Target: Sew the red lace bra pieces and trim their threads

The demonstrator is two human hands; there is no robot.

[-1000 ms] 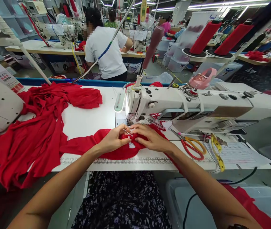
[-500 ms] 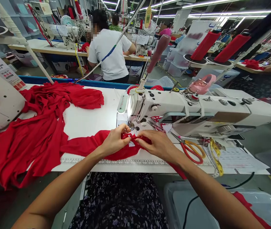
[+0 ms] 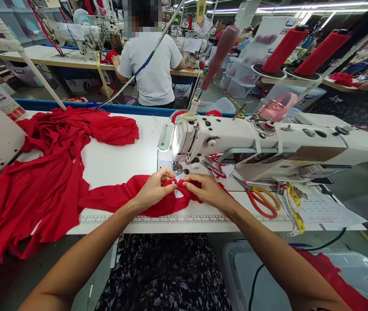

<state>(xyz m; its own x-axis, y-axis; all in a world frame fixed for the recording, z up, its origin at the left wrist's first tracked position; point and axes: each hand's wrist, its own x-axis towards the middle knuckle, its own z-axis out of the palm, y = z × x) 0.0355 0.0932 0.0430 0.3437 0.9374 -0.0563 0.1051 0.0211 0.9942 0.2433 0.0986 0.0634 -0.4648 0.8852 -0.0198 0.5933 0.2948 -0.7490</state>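
Observation:
My left hand (image 3: 154, 188) pinches the edge of a red fabric piece (image 3: 128, 190) just in front of the sewing machine's needle area. Opposite it, my right hand (image 3: 208, 190) pinches the same fabric, with a small gap between the two sets of fingertips. A small white patterned label (image 3: 178, 193) shows on the cloth below the fingertips. The white sewing machine (image 3: 235, 138) stands directly behind both hands, its presser foot (image 3: 177, 168) just beyond the fingers. The fabric trails left across the table toward a large red cloth pile (image 3: 50, 160).
Orange-and-red-handled scissors (image 3: 261, 201) and a yellow tape measure (image 3: 296, 209) lie to the right, by a paper sheet (image 3: 326, 211). A printed ruler strip (image 3: 158, 220) runs along the table's front edge. A clear plastic bin (image 3: 245, 268) stands below right. A co-worker (image 3: 153, 65) sits ahead.
The view has shifted slightly. My hands stay at the fabric edge, and the cloth between the fingertips looks spread a little further apart. The co-worker ahead has turned their head.

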